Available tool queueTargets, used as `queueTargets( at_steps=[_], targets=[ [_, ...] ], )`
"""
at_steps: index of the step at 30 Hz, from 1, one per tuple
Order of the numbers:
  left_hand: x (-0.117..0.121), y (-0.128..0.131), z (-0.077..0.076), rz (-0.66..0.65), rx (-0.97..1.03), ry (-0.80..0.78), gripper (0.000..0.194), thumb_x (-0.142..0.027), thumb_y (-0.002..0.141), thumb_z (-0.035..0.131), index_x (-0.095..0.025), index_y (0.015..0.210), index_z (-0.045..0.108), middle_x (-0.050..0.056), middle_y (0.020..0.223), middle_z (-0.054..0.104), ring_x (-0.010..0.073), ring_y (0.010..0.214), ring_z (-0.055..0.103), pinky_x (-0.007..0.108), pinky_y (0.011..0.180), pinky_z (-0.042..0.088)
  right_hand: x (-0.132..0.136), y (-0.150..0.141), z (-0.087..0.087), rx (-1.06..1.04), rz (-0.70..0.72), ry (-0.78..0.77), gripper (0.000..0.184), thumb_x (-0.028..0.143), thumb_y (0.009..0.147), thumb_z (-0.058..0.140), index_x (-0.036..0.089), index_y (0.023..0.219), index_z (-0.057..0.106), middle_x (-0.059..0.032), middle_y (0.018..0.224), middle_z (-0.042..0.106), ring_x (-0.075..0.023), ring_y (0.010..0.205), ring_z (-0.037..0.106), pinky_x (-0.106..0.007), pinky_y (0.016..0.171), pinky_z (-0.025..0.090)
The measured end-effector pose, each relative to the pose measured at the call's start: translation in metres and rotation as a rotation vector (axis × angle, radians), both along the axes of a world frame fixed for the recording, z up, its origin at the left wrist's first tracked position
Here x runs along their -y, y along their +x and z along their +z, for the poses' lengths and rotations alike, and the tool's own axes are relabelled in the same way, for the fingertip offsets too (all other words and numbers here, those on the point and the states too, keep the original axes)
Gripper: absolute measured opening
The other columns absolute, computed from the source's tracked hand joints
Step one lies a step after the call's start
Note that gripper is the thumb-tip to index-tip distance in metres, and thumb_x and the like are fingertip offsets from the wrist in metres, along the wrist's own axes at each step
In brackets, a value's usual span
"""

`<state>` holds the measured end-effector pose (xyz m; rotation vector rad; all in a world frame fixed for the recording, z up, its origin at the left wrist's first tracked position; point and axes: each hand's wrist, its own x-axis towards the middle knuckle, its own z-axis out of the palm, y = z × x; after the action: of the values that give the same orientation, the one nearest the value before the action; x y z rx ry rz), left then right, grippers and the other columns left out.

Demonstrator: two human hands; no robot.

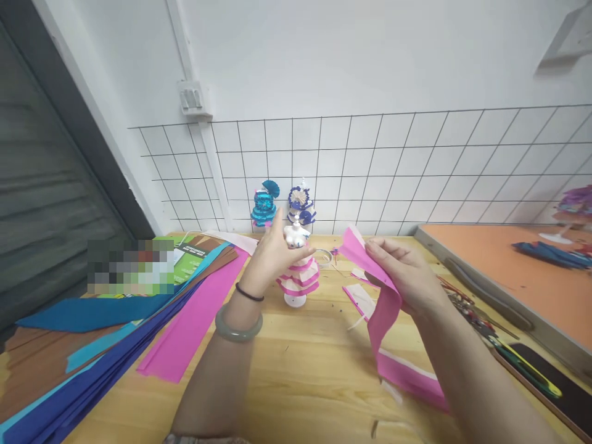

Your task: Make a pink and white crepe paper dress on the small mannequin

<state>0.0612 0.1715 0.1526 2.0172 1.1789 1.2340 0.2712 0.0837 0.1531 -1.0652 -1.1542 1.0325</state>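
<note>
A small white mannequin [296,234] stands upright on the wooden table, dressed in a tiered skirt of pink and cream paper [300,277]. My left hand [272,250] is beside it, thumb stretched across the waist and index finger pointing up. Its other fingers are mostly hidden, and I cannot tell how firmly it touches the mannequin. To the right, my right hand [400,271] pinches a long pink crepe paper strip [383,314] with a pale edge. The strip's lower part hangs down to the tabletop.
Crepe paper lengths in blue [92,311], brown and pink [198,314] cover the left side. Two decorated figures, teal [264,209] and navy-and-cream [300,203], stand behind. Paper scraps [361,299] lie mid-table; a yellow-green cutter [527,367] and an orange board [499,271] are right.
</note>
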Motion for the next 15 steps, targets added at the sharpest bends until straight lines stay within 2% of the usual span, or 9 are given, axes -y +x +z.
queueTargets(
  at_steps=[3,5,9,12,15],
  targets=[
    [-0.001,0.008,-0.004,0.035,-0.002,0.03,0.097,-0.035,0.058,0.077,-0.026,0.14,0.026,0.012,0.124,0.051,0.0312,0.111,0.049,0.042,0.091,0.039,-0.004,0.001,-0.003,0.003,0.006,-0.005,0.033,0.048,0.068,0.071,0.019,0.065,0.057,0.0024,0.055,0.051,-0.0074,0.045,0.043,-0.02,0.042,0.035],
    [-0.003,0.012,-0.006,0.059,0.006,0.034,0.097,-0.033,0.059,0.076,-0.026,0.141,0.024,0.012,0.121,0.053,0.0303,0.109,0.051,0.041,0.089,0.041,-0.006,0.003,-0.004,0.025,0.012,0.007,0.032,0.048,0.068,0.071,0.019,0.067,0.059,0.0015,0.058,0.053,-0.0083,0.049,0.046,-0.02,0.045,0.038],
    [-0.006,0.018,-0.009,0.003,0.064,0.015,0.101,-0.032,0.062,0.074,-0.026,0.144,0.016,0.007,0.102,0.06,0.0224,0.088,0.058,0.035,0.079,0.046,-0.008,0.008,-0.005,0.076,0.046,0.055,0.029,0.045,0.069,0.072,0.018,0.07,0.06,0.0015,0.061,0.056,-0.0075,0.051,0.046,-0.02,0.048,0.039],
    [-0.004,0.025,-0.011,-0.06,0.116,-0.04,0.105,-0.033,0.063,0.074,-0.026,0.145,0.01,0.003,0.086,0.06,0.0156,0.069,0.057,0.031,0.068,0.048,-0.006,0.012,-0.005,0.157,0.088,0.087,0.028,0.044,0.071,0.07,0.018,0.069,0.059,0.0022,0.059,0.055,-0.0067,0.049,0.044,-0.019,0.046,0.037],
    [0.0,0.03,-0.009,-0.112,0.203,-0.116,0.107,-0.031,0.062,0.075,-0.027,0.145,0.008,0.002,0.086,0.06,0.0121,0.066,0.056,0.027,0.066,0.048,-0.003,0.014,-0.004,0.289,0.126,0.098,0.028,0.045,0.074,0.066,0.018,0.071,0.059,0.0018,0.06,0.055,-0.0072,0.049,0.045,-0.019,0.044,0.036]
  ],
)
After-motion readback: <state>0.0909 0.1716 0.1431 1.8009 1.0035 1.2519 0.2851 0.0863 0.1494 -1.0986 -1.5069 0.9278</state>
